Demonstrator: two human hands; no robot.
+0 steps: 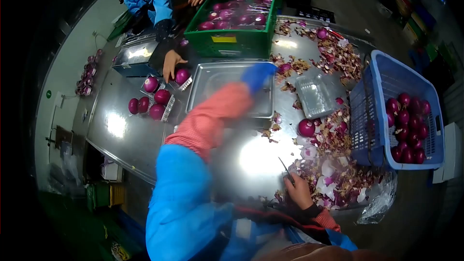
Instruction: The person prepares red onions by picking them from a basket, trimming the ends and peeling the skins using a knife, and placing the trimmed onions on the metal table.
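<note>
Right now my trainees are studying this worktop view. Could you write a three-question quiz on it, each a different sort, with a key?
1. Which of the camera wearer's hands holds the knife?
2. True or false: the wearer's left hand is in a blue glove.
3. What lies inside the blue basket?
A. Loose peelings
B. Whole purple onions
C. Clear plastic containers

Key:
1. The right hand.
2. True; it is blurred, but the blue shows.
3. B.
</note>
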